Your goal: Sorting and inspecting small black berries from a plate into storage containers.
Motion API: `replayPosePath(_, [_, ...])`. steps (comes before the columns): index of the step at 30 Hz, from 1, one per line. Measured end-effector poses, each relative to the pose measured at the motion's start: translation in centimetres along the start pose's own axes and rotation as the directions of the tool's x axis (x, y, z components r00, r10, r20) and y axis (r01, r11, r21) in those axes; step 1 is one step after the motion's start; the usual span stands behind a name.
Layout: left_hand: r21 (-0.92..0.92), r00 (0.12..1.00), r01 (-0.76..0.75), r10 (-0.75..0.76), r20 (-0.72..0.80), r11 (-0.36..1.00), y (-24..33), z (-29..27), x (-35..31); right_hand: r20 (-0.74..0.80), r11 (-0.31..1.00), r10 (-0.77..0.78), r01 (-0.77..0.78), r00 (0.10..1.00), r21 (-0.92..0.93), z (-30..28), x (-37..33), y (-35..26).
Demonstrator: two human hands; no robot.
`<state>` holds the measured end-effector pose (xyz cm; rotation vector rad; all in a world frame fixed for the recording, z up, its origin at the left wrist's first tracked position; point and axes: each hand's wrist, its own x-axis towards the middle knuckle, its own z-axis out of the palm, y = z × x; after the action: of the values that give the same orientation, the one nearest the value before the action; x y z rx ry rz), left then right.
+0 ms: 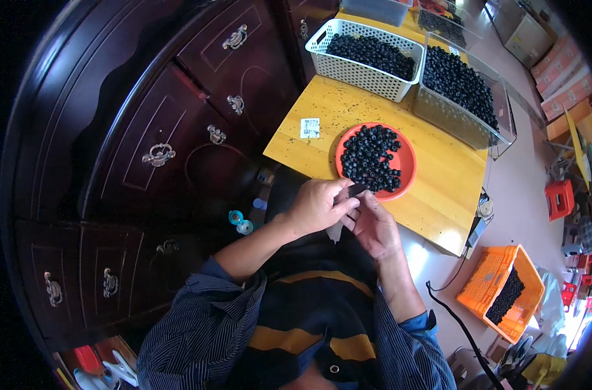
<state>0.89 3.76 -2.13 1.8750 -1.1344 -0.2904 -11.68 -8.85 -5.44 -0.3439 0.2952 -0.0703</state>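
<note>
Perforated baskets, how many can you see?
2: a white basket on the far part of the wooden table, and an orange basket on the floor to the right. Others may be hidden toward the cluttered right edge.

Left hand (322,205) and right hand (374,229) meet at a dark strip (356,190) by the table (439,211)'s near edge. A red plate (409,159) there holds black beads (366,155).

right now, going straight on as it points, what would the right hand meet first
Past the dark piece at its fingers, probably the red dish; depth is unclear, so it might pass above.
</note>
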Motion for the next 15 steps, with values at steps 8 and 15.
replayPosePath(8, [0.071,0.991,-0.077,0.068,0.112,0.995,1.2,-0.8,0.2,0.054,0.988,0.02,-0.012,0.998,-0.151,-1.3,0.0,0.2])
replayPosePath(15, [-0.164,0.997,0.01,0.004,0.082,0.986,1.1,-0.5,-0.1,0.029,0.993,-0.005,0.008,1.0,-0.119,-0.2,-0.2,-0.1])
